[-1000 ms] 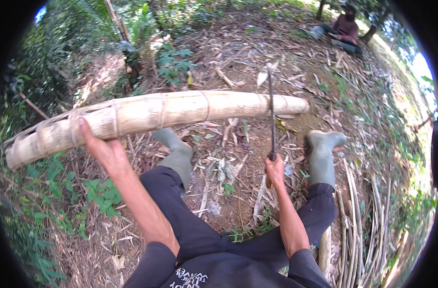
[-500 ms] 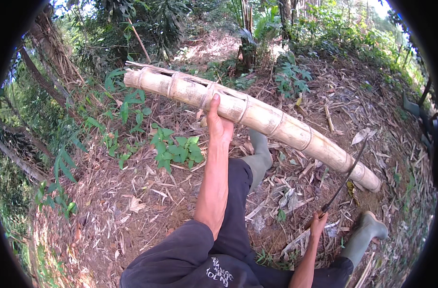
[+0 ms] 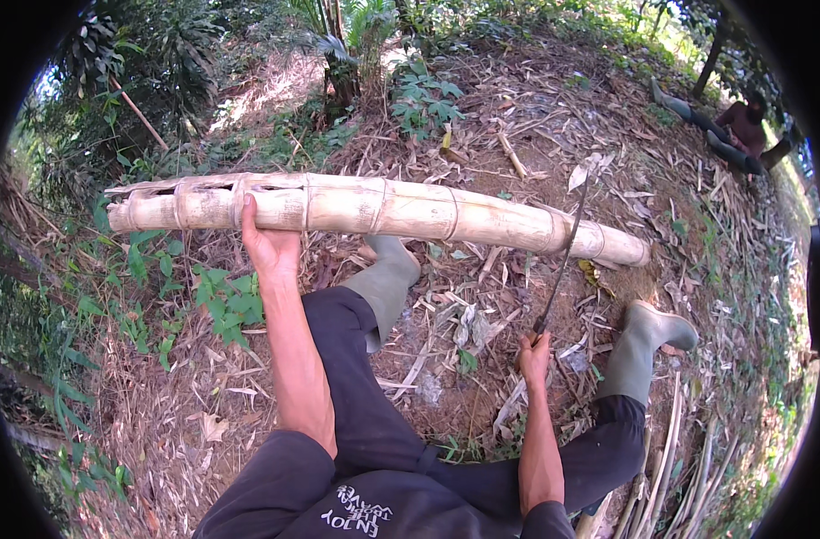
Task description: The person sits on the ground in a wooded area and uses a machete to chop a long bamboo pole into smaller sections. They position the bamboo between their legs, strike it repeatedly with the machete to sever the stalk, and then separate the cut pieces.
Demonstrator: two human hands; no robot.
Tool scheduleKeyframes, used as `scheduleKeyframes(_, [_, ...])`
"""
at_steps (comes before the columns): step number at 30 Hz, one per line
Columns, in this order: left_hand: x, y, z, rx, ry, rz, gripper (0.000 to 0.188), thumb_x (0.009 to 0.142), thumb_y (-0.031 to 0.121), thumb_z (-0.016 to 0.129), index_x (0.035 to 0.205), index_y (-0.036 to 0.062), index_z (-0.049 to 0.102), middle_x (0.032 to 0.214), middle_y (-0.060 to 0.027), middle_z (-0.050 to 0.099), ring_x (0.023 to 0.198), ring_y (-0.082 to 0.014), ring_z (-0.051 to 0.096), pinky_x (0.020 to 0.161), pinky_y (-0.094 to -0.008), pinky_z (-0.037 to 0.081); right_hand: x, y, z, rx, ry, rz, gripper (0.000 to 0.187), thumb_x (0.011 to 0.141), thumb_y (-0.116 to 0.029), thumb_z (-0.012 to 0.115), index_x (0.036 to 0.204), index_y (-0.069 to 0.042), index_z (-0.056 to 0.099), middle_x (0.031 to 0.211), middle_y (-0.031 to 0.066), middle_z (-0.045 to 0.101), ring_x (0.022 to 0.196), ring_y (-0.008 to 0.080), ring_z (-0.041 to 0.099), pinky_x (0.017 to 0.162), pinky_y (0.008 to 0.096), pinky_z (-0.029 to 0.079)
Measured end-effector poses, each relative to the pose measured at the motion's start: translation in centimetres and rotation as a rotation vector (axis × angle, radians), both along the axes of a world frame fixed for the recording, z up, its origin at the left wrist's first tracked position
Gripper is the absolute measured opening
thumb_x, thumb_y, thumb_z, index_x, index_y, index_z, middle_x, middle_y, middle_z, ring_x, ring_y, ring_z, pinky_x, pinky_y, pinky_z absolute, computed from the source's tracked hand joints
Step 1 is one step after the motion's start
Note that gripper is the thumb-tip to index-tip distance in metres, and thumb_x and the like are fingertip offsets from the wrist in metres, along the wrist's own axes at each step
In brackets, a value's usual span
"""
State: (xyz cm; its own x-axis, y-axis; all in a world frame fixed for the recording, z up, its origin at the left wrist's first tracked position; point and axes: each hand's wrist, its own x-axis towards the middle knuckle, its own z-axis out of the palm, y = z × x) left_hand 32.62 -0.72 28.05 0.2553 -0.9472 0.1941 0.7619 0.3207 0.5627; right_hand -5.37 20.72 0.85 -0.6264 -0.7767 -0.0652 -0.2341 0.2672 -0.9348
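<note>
A thick, pale bamboo pole [image 3: 419, 211] with ringed joints lies across in front of me. Its left end is split open along the top. My left hand [image 3: 270, 247] grips it from below near that end, thumb up on its side. The pole's right end meets the bare soil. In my right hand [image 3: 534, 355] is the handle of a long, dark machete [image 3: 556, 286]. The blade slants up across the pole's right part; whether it touches the bamboo I cannot tell.
My green rubber boots [image 3: 639, 346] stand on ground strewn with dry leaves. Thin cut poles [image 3: 666, 458] lie at the lower right. Another person [image 3: 742, 130] sits at the upper right. Leafy plants [image 3: 230, 305] grow at left, with a small tree [image 3: 338, 76] at the back.
The view has swung right, bringing the other person and the thin poles into sight. The bamboo now lies nearly level across the picture. Both hands keep their holds.
</note>
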Motion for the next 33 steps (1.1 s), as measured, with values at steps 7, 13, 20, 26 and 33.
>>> scheduleKeyframes(7, [-0.3, 0.0, -0.6, 0.037, -0.008, 0.079, 0.061, 0.085, 0.031, 0.070, 0.135, 0.0083, 0.044, 0.134, -0.0110, 0.051, 0.127, -0.0293, 0.045, 0.109, -0.0533, 0.033, -0.2, 0.1, 1.3, 0.127, -0.019, -0.024, 0.027, 0.083, -0.016, 0.067, 0.097, -0.001, 0.048, 0.078, 0.0102, 0.056, 0.071, 0.0217, 0.053, 0.070, 0.0374, 0.045])
scheduleKeyframes(13, [0.8, -0.9, -1.7, 0.081, -0.007, 0.090, 0.065, 0.086, 0.029, 0.069, 0.139, 0.0071, 0.039, 0.141, -0.0118, 0.044, 0.132, -0.0295, 0.041, 0.113, -0.0537, 0.028, -1.1, 0.3, 0.5, 0.100, -0.044, -0.038, 0.027, 0.081, -0.018, 0.070, 0.091, -0.002, 0.050, 0.069, 0.0089, 0.053, 0.064, 0.0213, 0.051, 0.064, 0.0380, 0.044])
scheduleKeyframes(20, [0.9, -1.0, -1.6, 0.106, -0.040, 0.078, 0.065, 0.086, 0.027, 0.069, 0.140, 0.0065, 0.038, 0.142, -0.0121, 0.044, 0.132, -0.0298, 0.040, 0.113, -0.0557, 0.027, -0.7, 0.7, 1.6, 0.124, -0.061, -0.057, 0.028, 0.084, -0.020, 0.068, 0.094, -0.001, 0.051, 0.072, 0.0111, 0.055, 0.068, 0.0252, 0.054, 0.067, 0.0396, 0.045])
scheduleKeyframes(26, [1.5, -1.1, -1.8, 0.140, -0.045, 0.081, 0.065, 0.087, 0.029, 0.069, 0.140, 0.0077, 0.038, 0.143, -0.0138, 0.042, 0.134, -0.0318, 0.038, 0.112, -0.0576, 0.026, -1.2, 1.3, 4.0, 0.214, 0.002, -0.040, 0.034, 0.082, -0.026, 0.068, 0.097, 0.001, 0.054, 0.075, 0.0148, 0.061, 0.070, 0.0275, 0.059, 0.067, 0.0413, 0.046])
scheduleKeyframes(33, [1.3, -1.2, -1.8, 0.168, -0.125, 0.145, 0.063, 0.087, 0.030, 0.067, 0.140, 0.0077, 0.039, 0.140, -0.0134, 0.045, 0.132, -0.0311, 0.040, 0.110, -0.0576, 0.029, -2.2, 0.6, 7.0, 0.224, -0.009, -0.003, 0.038, 0.080, -0.030, 0.068, 0.094, 0.003, 0.056, 0.074, 0.0194, 0.062, 0.070, 0.0308, 0.060, 0.068, 0.0435, 0.046])
